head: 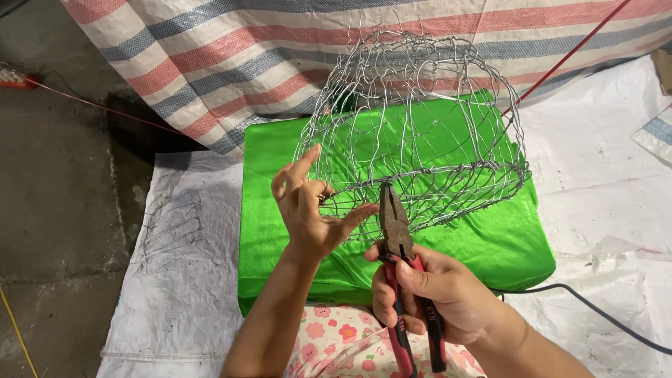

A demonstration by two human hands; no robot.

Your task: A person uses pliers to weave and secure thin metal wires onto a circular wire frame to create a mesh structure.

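Observation:
A wire mesh basket (420, 119) lies on its side on a bright green cushion (490, 245). My left hand (311, 210) touches the basket's rim wire at the near left, thumb and fingers spread. My right hand (434, 294) grips the red-and-black handles of a pair of pliers (397, 231). The rusty jaws point up and close on the rim wire near its middle.
A white woven sheet (602, 210) covers the floor under the cushion. A striped tarp (245, 56) hangs behind. A smaller piece of wire mesh (171, 224) lies on the sheet at the left. A black cable (595, 311) and a red cord (567, 56) run on the right. Floral fabric (343, 343) is nearest me.

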